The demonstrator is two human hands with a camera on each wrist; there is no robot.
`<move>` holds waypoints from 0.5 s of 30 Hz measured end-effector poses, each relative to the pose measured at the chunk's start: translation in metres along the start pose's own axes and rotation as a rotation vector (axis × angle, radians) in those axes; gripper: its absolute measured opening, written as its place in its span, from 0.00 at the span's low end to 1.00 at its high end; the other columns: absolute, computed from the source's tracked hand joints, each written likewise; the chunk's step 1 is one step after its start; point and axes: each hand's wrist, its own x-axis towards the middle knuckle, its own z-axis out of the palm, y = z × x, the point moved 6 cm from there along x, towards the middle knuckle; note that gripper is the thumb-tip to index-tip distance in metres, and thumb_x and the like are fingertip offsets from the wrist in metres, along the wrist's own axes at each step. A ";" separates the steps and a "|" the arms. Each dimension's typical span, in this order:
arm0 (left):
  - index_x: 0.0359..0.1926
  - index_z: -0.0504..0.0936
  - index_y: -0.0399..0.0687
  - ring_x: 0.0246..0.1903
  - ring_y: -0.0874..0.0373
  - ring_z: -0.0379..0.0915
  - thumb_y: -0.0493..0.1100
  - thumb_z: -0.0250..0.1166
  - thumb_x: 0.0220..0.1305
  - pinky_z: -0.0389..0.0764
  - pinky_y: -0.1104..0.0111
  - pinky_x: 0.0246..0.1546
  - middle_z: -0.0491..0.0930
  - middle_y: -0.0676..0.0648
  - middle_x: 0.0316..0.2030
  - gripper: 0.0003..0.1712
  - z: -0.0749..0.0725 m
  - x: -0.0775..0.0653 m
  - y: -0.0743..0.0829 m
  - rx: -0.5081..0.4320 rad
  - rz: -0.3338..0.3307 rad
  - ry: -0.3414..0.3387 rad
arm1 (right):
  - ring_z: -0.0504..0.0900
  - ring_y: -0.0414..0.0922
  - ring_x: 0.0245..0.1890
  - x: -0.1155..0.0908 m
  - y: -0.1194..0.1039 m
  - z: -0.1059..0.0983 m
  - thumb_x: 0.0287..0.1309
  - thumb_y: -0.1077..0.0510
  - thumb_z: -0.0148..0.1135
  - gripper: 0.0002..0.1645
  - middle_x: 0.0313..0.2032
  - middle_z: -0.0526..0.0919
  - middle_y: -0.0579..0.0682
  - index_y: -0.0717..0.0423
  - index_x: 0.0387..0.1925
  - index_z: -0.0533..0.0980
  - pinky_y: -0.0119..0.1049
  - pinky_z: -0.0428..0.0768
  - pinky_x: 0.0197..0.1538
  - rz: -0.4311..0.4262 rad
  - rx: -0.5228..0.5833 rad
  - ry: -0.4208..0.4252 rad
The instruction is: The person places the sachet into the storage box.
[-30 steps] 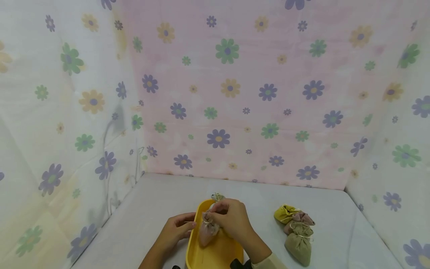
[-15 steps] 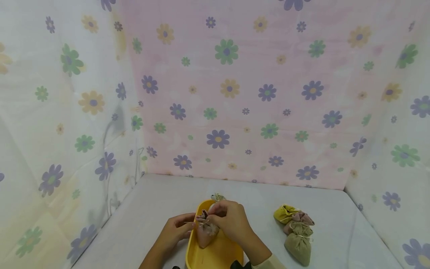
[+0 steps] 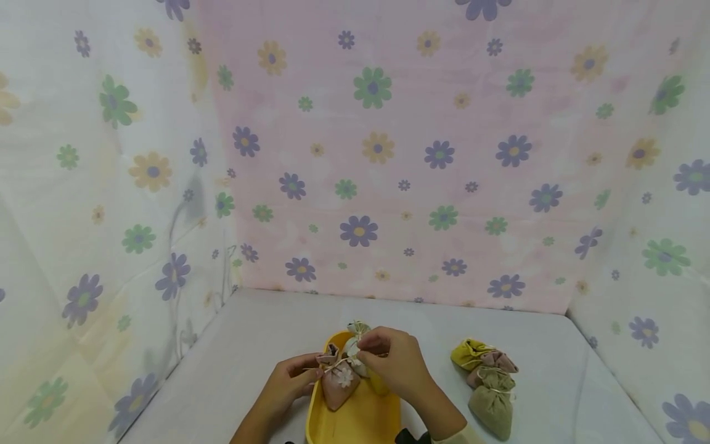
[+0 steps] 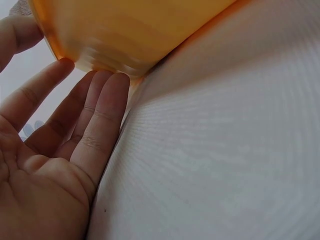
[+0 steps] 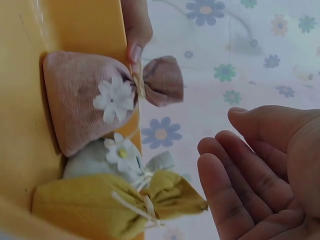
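A pink drawstring pouch (image 3: 339, 387) with a white flower leans on the left rim of a yellow tray (image 3: 355, 425), its tied neck over the edge. My left hand (image 3: 294, 377) holds that side of the tray, fingertips on the outer wall and thumb at the rim by the pouch's neck. Over the tray's right side, my right hand (image 3: 396, 364) hovers with loosely bent fingers and nothing between them, as the right wrist view shows. Beside the pink pouch lie a pale pouch (image 5: 90, 162) with a white flower and a mustard pouch (image 5: 85, 205).
Several pouches lie in a pile on the white table (image 3: 421, 320) to the right: a yellow pouch (image 3: 470, 353), pinkish ones, and an olive pouch (image 3: 493, 410) in front. Flower-print cloth (image 3: 388, 160) encloses the back and sides.
My right hand has let go of the pink pouch and drawn to the right. The pouch has shifted left against the rim. My left hand stays in place.
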 end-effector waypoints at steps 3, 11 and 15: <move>0.64 0.81 0.38 0.53 0.54 0.83 0.47 0.70 0.68 0.90 0.60 0.48 0.84 0.41 0.57 0.27 0.000 -0.001 0.001 0.004 0.000 0.010 | 0.88 0.35 0.37 -0.002 0.000 -0.009 0.61 0.50 0.75 0.06 0.38 0.91 0.41 0.39 0.40 0.86 0.28 0.87 0.40 -0.011 -0.005 0.012; 0.64 0.80 0.38 0.53 0.55 0.83 0.48 0.69 0.68 0.90 0.60 0.48 0.83 0.41 0.59 0.28 0.001 0.000 0.000 0.002 -0.001 0.002 | 0.88 0.35 0.41 -0.008 0.007 -0.030 0.61 0.51 0.75 0.10 0.43 0.91 0.45 0.42 0.44 0.86 0.26 0.87 0.43 -0.006 -0.019 0.049; 0.64 0.81 0.39 0.53 0.54 0.83 0.48 0.69 0.68 0.89 0.60 0.49 0.83 0.41 0.59 0.28 0.000 0.001 -0.001 0.005 -0.002 0.001 | 0.88 0.34 0.40 -0.012 0.011 -0.040 0.59 0.57 0.76 0.11 0.42 0.91 0.45 0.46 0.44 0.86 0.27 0.87 0.43 0.003 -0.037 0.103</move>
